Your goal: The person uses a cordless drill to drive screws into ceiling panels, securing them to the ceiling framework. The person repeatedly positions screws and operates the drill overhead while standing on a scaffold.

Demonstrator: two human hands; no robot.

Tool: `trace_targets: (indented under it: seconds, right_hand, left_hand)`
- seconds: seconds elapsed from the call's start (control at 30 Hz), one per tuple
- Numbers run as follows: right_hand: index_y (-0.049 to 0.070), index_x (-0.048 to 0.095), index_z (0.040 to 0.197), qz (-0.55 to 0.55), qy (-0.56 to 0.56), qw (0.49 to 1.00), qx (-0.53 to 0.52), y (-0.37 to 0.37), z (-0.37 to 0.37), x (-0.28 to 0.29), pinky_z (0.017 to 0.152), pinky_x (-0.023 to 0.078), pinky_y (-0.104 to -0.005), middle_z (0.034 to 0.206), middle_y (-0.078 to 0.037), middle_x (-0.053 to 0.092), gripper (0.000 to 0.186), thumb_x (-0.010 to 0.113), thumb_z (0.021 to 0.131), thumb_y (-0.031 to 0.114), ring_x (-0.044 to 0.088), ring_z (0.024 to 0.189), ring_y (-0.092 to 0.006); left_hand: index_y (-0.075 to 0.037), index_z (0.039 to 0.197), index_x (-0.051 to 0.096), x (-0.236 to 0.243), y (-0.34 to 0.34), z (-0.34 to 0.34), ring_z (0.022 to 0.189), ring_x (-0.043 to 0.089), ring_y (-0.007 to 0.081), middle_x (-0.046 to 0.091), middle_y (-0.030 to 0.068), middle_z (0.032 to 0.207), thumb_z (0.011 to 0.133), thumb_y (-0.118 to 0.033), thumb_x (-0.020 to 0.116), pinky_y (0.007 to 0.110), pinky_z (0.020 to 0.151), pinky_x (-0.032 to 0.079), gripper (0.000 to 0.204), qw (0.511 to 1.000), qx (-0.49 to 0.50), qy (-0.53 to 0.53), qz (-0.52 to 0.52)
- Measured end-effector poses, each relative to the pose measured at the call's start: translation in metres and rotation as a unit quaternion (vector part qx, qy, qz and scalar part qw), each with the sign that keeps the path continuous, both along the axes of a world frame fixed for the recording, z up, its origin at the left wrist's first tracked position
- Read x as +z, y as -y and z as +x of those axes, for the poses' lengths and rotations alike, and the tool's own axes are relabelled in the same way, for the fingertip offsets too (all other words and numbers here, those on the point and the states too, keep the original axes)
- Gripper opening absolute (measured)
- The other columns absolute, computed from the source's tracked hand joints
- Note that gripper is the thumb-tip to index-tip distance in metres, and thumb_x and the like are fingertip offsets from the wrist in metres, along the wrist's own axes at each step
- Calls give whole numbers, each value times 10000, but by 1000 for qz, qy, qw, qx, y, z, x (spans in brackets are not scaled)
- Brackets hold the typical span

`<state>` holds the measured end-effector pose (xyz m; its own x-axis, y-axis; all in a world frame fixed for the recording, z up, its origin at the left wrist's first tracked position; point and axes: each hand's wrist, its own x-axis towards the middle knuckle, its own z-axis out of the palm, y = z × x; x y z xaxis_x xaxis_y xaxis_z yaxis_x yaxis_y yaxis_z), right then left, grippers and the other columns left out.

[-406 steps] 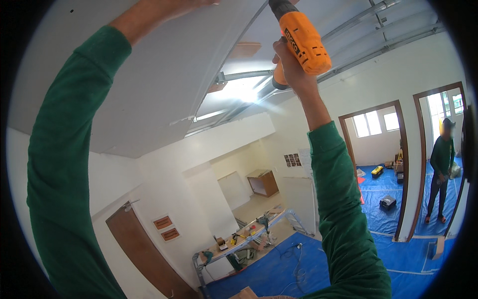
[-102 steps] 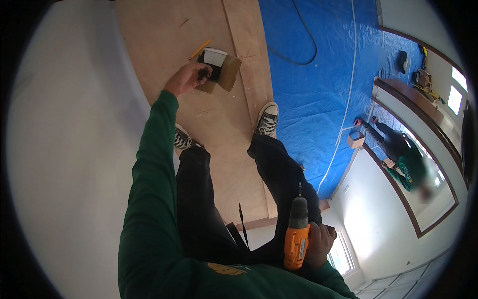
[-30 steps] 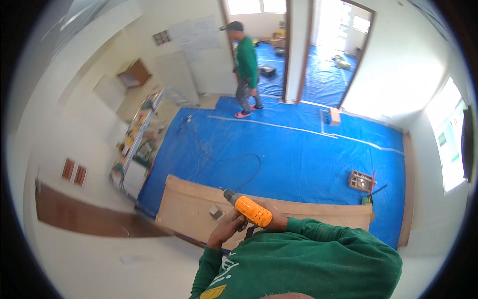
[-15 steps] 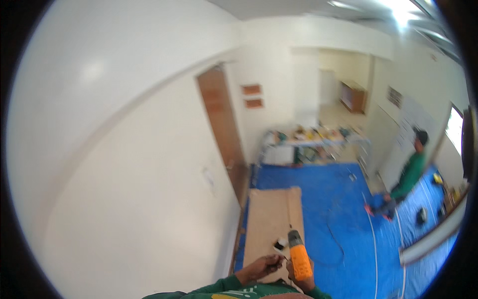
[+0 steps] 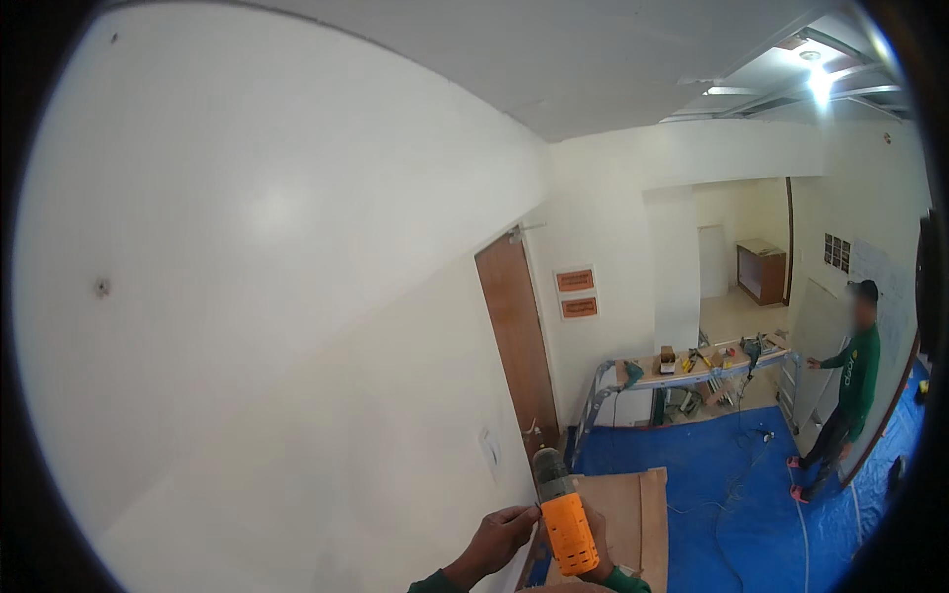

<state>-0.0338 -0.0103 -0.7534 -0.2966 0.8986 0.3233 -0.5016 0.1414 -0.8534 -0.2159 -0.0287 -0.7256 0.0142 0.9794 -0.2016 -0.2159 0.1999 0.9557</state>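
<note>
An orange power drill [image 5: 568, 532] with a dark grey front end is in my right hand [image 5: 596, 553], which is wrapped round its grip and mostly hidden behind it. The drill points up and away from me, close to the white wall [image 5: 376, 425] on my left. My left hand [image 5: 499, 542] is closed in a pinch beside the drill's body. Its fingertips are right at the drill's left side, and what they hold, if anything, is too small to make out.
Brown board [image 5: 618, 509] lies on the blue floor sheet [image 5: 712, 455], with cables nearby. Ahead stands a trestle bench [image 5: 697, 374] bearing several tools, near a brown door [image 5: 519, 336]. At right a person in green [image 5: 860, 361] stands by a wall panel.
My view has swung up and to the left, so the room sits lower and further right. The drill remains in my right hand. The other person now holds an arm out toward the bench.
</note>
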Motion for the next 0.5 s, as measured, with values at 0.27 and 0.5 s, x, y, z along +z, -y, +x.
trace_targets:
  seconds: [0.27,0.5]
  right_hand:
    - [53,640,1230,148,34,988,-41,-19,3,10,790,593,-341,1011,-52,712,291,743,1008,210,717,912,-188]
    - [77,465,1443,351,-222,890,-188,-27,133,175,894,546,-408,1093,-70,615,645,766,904,263,623,900,-184]
  left_hand:
    - [-81,1120,669,-7,5,2,638,393,40,466,-74,773,1076,-257,645,195,558,321,183,981,-2,186,56]
    - [-124,1032,617,39,78,13,626,352,32,434,-73,816,1066,-328,671,177,519,307,214,941,82,263,198]
